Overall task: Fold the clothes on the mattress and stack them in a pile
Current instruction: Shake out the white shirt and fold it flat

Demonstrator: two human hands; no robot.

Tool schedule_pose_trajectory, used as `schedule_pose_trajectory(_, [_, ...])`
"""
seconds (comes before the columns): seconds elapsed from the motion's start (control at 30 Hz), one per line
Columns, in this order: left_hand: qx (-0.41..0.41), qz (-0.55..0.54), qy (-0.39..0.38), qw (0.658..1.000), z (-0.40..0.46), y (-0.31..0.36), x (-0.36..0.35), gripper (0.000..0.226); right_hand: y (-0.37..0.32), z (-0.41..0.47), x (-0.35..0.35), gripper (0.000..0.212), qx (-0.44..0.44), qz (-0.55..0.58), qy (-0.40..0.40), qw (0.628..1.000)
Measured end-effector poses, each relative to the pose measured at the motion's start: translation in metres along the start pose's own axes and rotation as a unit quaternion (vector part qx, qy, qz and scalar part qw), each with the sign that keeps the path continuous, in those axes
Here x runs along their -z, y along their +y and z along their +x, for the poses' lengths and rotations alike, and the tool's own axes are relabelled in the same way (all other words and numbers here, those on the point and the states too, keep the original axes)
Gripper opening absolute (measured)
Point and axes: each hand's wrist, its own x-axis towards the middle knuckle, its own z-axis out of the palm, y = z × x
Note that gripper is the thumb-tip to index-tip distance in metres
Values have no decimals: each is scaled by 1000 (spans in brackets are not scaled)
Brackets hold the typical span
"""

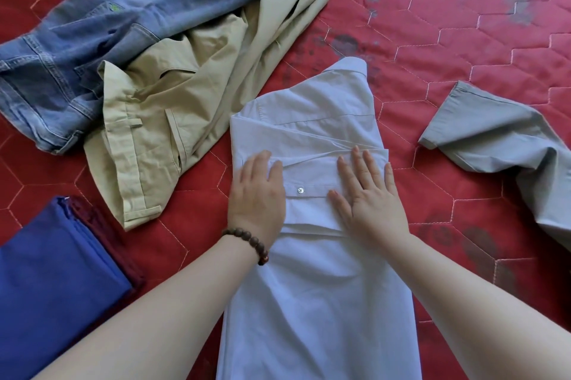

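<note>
Two hands, left hand (258, 194) and right hand (370, 194), press flat, straight fingers (360, 163) on smooth pale-blue shirt (309, 302), quilted red mattress (463, 39).

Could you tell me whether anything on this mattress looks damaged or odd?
Yes: the red quilted mattress carries dark grey blotches, at its upper right and near the pale blue shirt collar, resembling stains or wear.
</note>
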Motion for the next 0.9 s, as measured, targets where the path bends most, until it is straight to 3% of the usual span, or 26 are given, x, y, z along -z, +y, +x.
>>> schedule_pose_trajectory(0.07, [-26,16,-129,991,-9,4,-10,57,3,-1,0,71,-6,1,3,1000])
schedule_pose_trajectory(0.13, [-24,64,-190,979,-15,-3,-20,70,5,-2,-1,70,-6,-1,4,1000])
schedule_pose_trajectory(0.3, [-19,87,-219,972,-13,-7,-15,73,0,0,8,69,-22,-35,-33,999])
schedule_pose_trajectory(0.4, [6,56,-181,982,-25,-2,6,70,-20,-18,17,66,-43,-22,13,999])
schedule_pose_trajectory(0.5, [-83,15,-129,988,-81,15,16,59,-57,-73,5,57,50,50,93,993])
schedule_pose_trajectory(0.6, [-129,20,-226,965,-135,13,18,63,-75,-128,-17,57,124,52,32,990])
schedule_pose_trajectory(0.77, [-69,68,-231,968,-163,-22,17,70,-28,-165,-28,66,-2,6,-24,1000])
schedule_pose_trajectory(0.9, [3,68,-219,973,-183,2,27,67,-22,-189,-21,70,-69,10,-34,997])
